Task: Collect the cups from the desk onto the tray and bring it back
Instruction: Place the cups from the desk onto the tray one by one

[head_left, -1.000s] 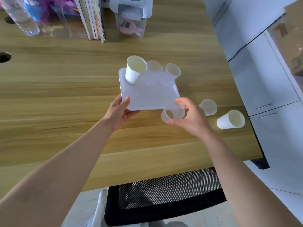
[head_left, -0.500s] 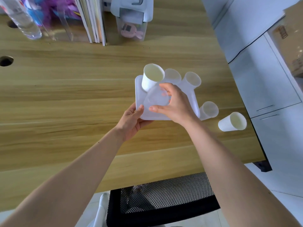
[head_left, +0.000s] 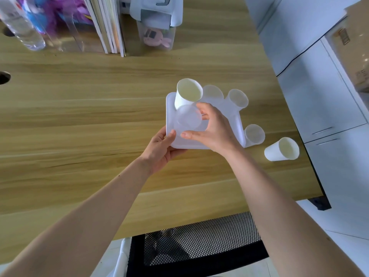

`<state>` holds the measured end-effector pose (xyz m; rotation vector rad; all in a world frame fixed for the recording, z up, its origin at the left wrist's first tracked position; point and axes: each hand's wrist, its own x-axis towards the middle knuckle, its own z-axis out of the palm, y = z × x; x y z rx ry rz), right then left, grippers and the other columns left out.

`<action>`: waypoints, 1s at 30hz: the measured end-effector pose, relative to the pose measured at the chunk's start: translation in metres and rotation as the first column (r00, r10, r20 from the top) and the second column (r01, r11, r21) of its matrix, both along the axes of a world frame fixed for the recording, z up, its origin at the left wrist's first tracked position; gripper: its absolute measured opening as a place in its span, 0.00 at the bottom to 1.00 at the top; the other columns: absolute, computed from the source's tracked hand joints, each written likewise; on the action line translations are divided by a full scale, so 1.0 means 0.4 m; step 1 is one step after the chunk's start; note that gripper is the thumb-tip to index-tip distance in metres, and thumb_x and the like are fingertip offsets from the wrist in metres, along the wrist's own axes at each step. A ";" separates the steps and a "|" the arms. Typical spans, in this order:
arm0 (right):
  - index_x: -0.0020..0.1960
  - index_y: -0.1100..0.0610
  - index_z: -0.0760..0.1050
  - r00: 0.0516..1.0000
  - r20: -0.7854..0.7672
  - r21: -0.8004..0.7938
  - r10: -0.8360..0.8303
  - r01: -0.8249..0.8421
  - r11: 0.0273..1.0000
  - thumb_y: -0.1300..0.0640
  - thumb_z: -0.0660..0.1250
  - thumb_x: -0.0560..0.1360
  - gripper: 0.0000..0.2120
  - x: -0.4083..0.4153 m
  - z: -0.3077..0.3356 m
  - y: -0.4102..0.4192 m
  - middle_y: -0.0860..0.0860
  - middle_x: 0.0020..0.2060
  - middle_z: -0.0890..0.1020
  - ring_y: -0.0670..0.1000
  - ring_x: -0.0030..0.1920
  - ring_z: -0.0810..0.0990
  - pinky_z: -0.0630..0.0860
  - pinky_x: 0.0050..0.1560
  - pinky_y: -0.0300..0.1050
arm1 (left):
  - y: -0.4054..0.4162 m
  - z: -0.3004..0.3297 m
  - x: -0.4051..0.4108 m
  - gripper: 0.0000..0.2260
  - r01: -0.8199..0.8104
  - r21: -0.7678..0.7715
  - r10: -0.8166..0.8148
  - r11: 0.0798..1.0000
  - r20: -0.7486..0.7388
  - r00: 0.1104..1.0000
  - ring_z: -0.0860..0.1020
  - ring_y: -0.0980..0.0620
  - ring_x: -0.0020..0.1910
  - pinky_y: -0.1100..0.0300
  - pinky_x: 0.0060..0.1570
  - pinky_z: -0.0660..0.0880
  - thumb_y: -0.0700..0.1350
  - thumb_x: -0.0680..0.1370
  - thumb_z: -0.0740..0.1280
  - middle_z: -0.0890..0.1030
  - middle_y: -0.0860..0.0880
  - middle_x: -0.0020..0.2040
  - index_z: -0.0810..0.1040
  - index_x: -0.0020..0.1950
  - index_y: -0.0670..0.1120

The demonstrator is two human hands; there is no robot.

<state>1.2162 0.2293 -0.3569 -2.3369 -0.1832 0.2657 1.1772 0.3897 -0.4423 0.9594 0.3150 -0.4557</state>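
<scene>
A white tray (head_left: 238, 124) lies on the wooden desk (head_left: 89, 120). My left hand (head_left: 159, 150) grips its near left corner. My right hand (head_left: 214, 127) holds a translucent plastic cup (head_left: 188, 118) upright over the tray's left part. Along the tray's far edge stand a white paper cup (head_left: 187, 94) and two translucent cups (head_left: 212, 92) (head_left: 237, 98). On the desk just right of the tray stands another translucent cup (head_left: 254, 134), and further right a white paper cup (head_left: 282, 149).
Books (head_left: 107, 27), a water bottle (head_left: 22, 25) and a clear box with a white lid (head_left: 157, 23) line the desk's far edge. A cable hole (head_left: 4, 76) sits at left. A black mesh chair (head_left: 195, 244) is below the near edge; white cabinets (head_left: 319, 92) stand right.
My right hand lifted a translucent cup from the desk near the tray's front right corner and carried it left over the tray. My left hand kept its hold on the tray.
</scene>
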 end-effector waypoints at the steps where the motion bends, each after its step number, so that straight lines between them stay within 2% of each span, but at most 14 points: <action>1: 0.69 0.51 0.67 1.000 -0.004 0.005 -0.017 0.017 1.000 0.45 0.81 0.60 0.42 -0.002 0.001 -0.010 0.49 0.62 0.75 0.48 0.61 0.75 0.73 0.60 0.46 | -0.001 0.000 0.005 0.16 0.001 0.005 -0.001 1.000 -0.003 1.000 0.81 0.46 0.59 0.50 0.58 0.78 0.46 0.83 0.59 0.80 0.43 0.64 0.71 0.70 0.48; 3: 0.70 0.52 0.66 0.998 -0.018 0.019 -0.056 0.056 0.998 0.46 0.81 0.61 0.42 -0.010 0.001 -0.033 0.49 0.63 0.75 0.47 0.61 0.75 0.72 0.59 0.43 | 0.000 -0.001 0.012 0.16 0.003 0.014 -0.003 1.000 -0.002 1.000 0.79 0.44 0.62 0.48 0.60 0.77 0.46 0.83 0.59 0.79 0.43 0.66 0.71 0.71 0.47; 7: 0.69 0.51 0.68 0.987 -0.021 0.045 -0.161 0.161 0.986 0.49 0.81 0.61 0.41 -0.035 -0.010 -0.110 0.48 0.62 0.77 0.45 0.60 0.76 0.70 0.55 0.38 | -0.003 -0.006 0.030 0.16 -0.009 0.014 0.010 1.000 -0.017 1.000 0.80 0.45 0.61 0.51 0.56 0.79 0.45 0.83 0.59 0.80 0.44 0.64 0.71 0.71 0.47; 11: 0.68 0.53 0.70 0.948 0.010 0.021 -0.319 0.318 0.948 0.50 0.81 0.62 0.38 -0.037 -0.044 -0.214 0.48 0.61 0.77 0.47 0.60 0.76 0.72 0.60 0.42 | -0.010 -0.014 0.052 0.14 -0.037 0.017 0.038 0.999 -0.037 0.999 0.82 0.48 0.57 0.53 0.53 0.80 0.44 0.83 0.59 0.81 0.46 0.60 0.73 0.68 0.48; 15: 0.72 0.50 0.65 0.908 0.020 -0.035 -0.419 0.419 0.907 0.49 0.79 0.64 0.41 -0.019 -0.077 -0.305 0.49 0.68 0.70 0.50 0.68 0.68 0.65 0.62 0.41 | -0.018 -0.027 0.076 0.14 -0.042 0.024 0.043 0.999 -0.041 0.998 0.82 0.48 0.57 0.52 0.54 0.80 0.44 0.83 0.58 0.82 0.47 0.60 0.74 0.68 0.48; 17: 0.74 0.50 0.61 0.901 0.020 -0.065 -0.434 0.434 0.899 0.49 0.79 0.64 0.43 -0.009 -0.085 -0.333 0.51 0.71 0.66 0.51 0.70 0.65 0.64 0.65 0.44 | -0.018 -0.033 0.087 0.14 -0.050 0.027 0.051 0.998 -0.047 0.998 0.82 0.49 0.56 0.52 0.54 0.80 0.44 0.83 0.58 0.82 0.47 0.59 0.74 0.68 0.47; 21: 0.76 0.53 0.59 0.910 -0.008 -0.126 -0.416 0.411 0.903 0.50 0.79 0.65 0.46 0.018 -0.109 -0.366 0.52 0.73 0.65 0.54 0.73 0.61 0.62 0.71 0.53 | -0.019 -0.050 0.106 0.15 -0.064 0.030 0.065 0.998 -0.056 0.996 0.81 0.47 0.59 0.50 0.56 0.79 0.44 0.83 0.58 0.82 0.46 0.61 0.73 0.69 0.46; 23: 0.76 0.54 0.58 0.910 -0.038 -0.138 -0.412 0.404 0.905 0.51 0.78 0.66 0.45 0.026 -0.124 -0.375 0.53 0.73 0.65 0.54 0.73 0.62 0.62 0.71 0.51 | -0.018 -0.058 0.112 0.14 -0.070 0.034 0.072 0.997 -0.067 0.995 0.81 0.48 0.58 0.50 0.56 0.79 0.44 0.83 0.58 0.82 0.46 0.61 0.74 0.68 0.47; 26: 0.75 0.56 0.60 0.910 -0.063 -0.141 -0.410 0.398 0.906 0.54 0.77 0.68 0.42 0.031 -0.141 -0.384 0.55 0.71 0.66 0.54 0.71 0.64 0.61 0.64 0.43 | -0.021 -0.065 0.120 0.13 -0.064 0.043 0.066 0.997 -0.064 0.996 0.81 0.48 0.58 0.51 0.55 0.80 0.44 0.83 0.58 0.82 0.47 0.60 0.76 0.65 0.49; 30: 0.74 0.56 0.61 0.907 -0.068 -0.119 -0.415 0.405 0.906 0.54 0.77 0.67 0.40 0.032 -0.148 -0.389 0.54 0.70 0.67 0.54 0.69 0.67 0.63 0.61 0.41 | -0.024 -0.068 0.126 0.14 -0.060 0.040 0.063 0.997 -0.073 0.995 0.81 0.47 0.59 0.50 0.56 0.79 0.44 0.83 0.59 0.81 0.46 0.62 0.74 0.67 0.48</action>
